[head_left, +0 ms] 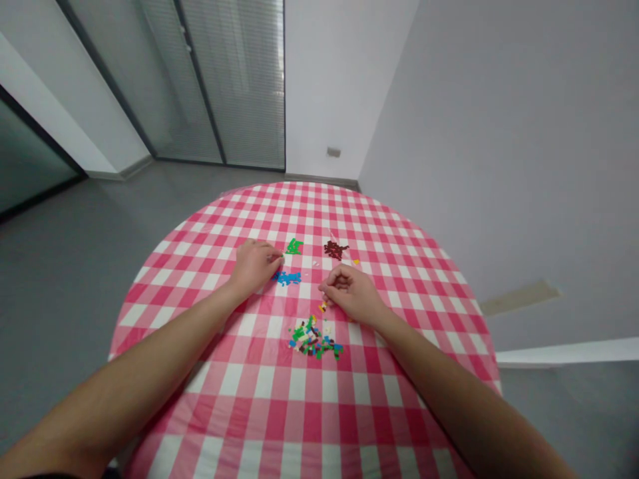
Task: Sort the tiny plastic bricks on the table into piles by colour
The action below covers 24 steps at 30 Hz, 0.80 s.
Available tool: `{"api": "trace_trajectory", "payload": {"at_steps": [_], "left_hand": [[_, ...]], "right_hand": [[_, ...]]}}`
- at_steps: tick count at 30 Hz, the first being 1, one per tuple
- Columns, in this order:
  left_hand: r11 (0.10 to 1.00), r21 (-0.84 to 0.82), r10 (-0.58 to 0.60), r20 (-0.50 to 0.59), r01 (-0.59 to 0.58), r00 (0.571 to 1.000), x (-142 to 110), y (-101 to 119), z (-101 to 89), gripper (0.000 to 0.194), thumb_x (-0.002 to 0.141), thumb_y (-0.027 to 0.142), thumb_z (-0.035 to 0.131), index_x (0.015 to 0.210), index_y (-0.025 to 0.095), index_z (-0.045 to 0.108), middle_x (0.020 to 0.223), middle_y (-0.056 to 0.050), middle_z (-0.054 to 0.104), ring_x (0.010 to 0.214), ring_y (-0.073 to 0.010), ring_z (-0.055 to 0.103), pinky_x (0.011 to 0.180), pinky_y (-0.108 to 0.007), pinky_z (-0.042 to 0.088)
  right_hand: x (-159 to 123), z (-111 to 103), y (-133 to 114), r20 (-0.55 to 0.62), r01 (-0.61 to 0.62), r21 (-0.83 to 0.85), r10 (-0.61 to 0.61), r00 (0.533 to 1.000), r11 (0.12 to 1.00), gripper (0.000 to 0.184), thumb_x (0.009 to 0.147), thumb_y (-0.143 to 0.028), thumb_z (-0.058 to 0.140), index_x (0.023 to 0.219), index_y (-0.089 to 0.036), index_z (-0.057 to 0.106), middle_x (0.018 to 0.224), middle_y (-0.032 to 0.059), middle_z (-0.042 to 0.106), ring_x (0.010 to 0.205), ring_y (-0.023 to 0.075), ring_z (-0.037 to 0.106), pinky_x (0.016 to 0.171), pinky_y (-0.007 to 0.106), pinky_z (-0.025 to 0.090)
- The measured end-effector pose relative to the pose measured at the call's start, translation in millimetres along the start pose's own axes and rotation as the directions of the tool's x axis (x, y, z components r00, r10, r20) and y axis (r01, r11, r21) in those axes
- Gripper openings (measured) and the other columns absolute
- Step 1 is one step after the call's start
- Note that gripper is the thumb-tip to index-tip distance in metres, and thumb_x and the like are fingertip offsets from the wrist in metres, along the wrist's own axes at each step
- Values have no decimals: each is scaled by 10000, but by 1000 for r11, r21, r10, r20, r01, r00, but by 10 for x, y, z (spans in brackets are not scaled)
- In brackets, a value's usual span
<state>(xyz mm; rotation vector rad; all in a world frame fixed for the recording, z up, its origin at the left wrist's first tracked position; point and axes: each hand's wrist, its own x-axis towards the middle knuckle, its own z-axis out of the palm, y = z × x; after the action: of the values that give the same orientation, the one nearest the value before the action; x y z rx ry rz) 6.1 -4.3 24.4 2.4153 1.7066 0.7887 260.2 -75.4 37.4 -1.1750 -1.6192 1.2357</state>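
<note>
My left hand [253, 265] rests on a round table with a red and white checked cloth [279, 412]. Its fingers are pinched together beside a small heap of green pieces [294, 247], just above a heap of blue pieces [287, 278]. My right hand [349, 291] is curled closed a little to the right, its fingertips near a few yellow and orange bits [323, 307]. Below it lies a mixed pile of small coloured pieces [314, 340]. A heap of dark red pieces [335, 250] sits farther back. What either hand pinches is too small to make out.
The table stands in a room corner with a grey floor [74, 266]. A white wall [499, 133] runs close along the right. Glass doors with blinds [224, 80] are at the back left. A few tiny white bits [314, 264] lie between the heaps.
</note>
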Motion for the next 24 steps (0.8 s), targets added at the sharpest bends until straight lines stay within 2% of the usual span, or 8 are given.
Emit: {"api": "trace_trajectory", "payload": {"at_steps": [3, 9, 17, 21, 24], "left_hand": [[999, 34, -11, 45, 9, 999, 4, -27, 43, 246, 889, 318, 573, 888, 266, 813, 973, -37, 783, 930, -280, 637, 904, -462, 433], [999, 42, 4, 52, -6, 999, -31, -6, 34, 302, 868, 271, 528, 944, 245, 819, 1056, -42, 764, 970, -282, 607, 918, -466, 427], [983, 71, 165, 73, -171, 984, -74, 49, -16, 263, 877, 193, 534, 838, 232, 791, 1001, -83, 735, 925, -281, 555, 852, -480, 409], [978, 128, 158, 74, -167, 985, -87, 91, -15, 273, 902, 212, 520, 961, 242, 785, 1128, -99, 699, 1001, -313, 519, 844, -487, 406], [973, 164, 147, 109, -163, 983, -87, 115, -17, 311, 926, 227, 489, 1069, 252, 764, 1191, -104, 672, 1026, -326, 517, 863, -495, 408]], "right_hand": [[-9, -34, -36, 1, 17, -30, -17, 1000, 999, 252, 814, -393, 737, 795, -225, 550, 649, -1, 659, 548, 149, 641, 535, 283, 518], [4, -125, -75, -49, 45, -40, -47, 998, 998, 252, 801, -396, 746, 797, -220, 567, 651, 2, 651, 586, 158, 647, 542, 282, 513], [-8, -140, -103, -13, 55, -116, -57, 998, 992, 188, 801, -340, 715, 787, -223, 569, 656, 7, 648, 583, 154, 621, 534, 281, 490], [-8, -140, -92, 3, 63, -146, -63, 998, 987, 163, 797, -329, 695, 785, -224, 571, 656, 4, 647, 582, 152, 608, 537, 276, 479], [-8, -162, -107, 66, 94, -233, -81, 995, 968, 115, 805, -298, 674, 784, -217, 595, 673, 10, 663, 603, 153, 612, 558, 273, 473]]}}
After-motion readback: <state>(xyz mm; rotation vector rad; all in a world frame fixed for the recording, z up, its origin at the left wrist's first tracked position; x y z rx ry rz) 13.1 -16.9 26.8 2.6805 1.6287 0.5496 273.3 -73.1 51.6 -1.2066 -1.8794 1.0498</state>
